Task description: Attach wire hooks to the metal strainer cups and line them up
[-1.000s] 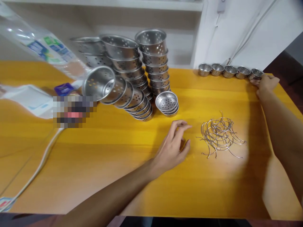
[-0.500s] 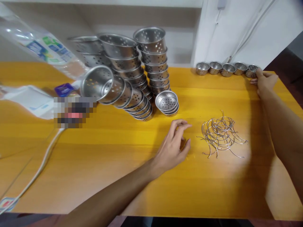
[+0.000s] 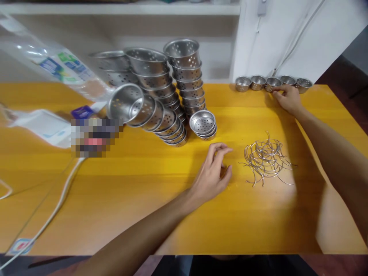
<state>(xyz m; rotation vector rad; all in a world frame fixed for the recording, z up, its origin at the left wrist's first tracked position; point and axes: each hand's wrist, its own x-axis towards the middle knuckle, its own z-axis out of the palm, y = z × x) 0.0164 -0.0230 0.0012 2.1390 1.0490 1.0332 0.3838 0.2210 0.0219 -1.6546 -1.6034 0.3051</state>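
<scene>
Alignment of 5 cups (image 3: 272, 82) is judged in hand; light nudging is required. Right hand (image 3: 289, 100): grip cannot be told; left hand (image 3: 211, 176): half-open, empty.

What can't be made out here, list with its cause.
Head view, all:
Fourth small perforated steel cup from the row's left: lower part, behind the right hand.
Third cup: any contact, behind that hand.
Clear printed plastic packaging: lettering, blurred.
Leftmost rear steel cup stack: base, behind the front steel stack.
</scene>
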